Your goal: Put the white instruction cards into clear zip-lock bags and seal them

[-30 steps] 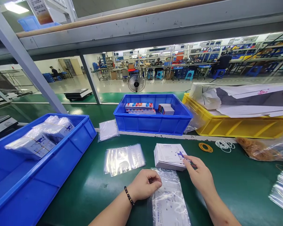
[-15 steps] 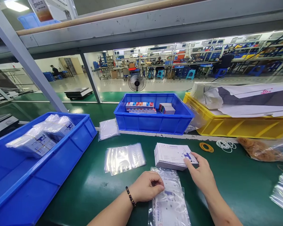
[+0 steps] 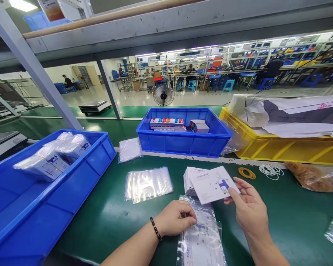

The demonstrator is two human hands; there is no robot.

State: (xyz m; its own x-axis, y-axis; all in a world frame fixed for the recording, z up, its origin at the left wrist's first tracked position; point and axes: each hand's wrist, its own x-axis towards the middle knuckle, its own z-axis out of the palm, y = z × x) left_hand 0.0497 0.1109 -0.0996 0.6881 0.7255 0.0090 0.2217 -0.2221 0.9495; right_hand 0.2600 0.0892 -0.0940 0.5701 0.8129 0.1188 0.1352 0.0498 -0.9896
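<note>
My right hand [image 3: 249, 207] pinches a white printed card [image 3: 215, 183] with a blue design by its right edge, thumb on top. The card is tilted and raised over a stack of similar cards [image 3: 189, 181]. Below the stack, my left hand [image 3: 179, 218] has thumb and fingers closed at the edge of a clear plastic bag [image 3: 202, 236]; the exact grip is partly hidden. Printed cards show through the plastic there. To the left of the stack, flat clear bags [image 3: 149, 184] lie on the green table [image 3: 111, 218].
A blue bin [image 3: 80, 175] at left holds banded bagged packs [image 3: 51, 162]. Another blue bin [image 3: 183, 144] with small boxes stands behind, beside a yellow bin [image 3: 283, 147] with paper. Yellow rubber bands [image 3: 246, 173] and white ones [image 3: 270, 172] lie right. A shelf beam [image 3: 161, 27] crosses overhead.
My right hand has lifted a card off the stack and drawn it right and toward me, tilting it. My left hand stays at the plastic bag. The view has shifted slightly.
</note>
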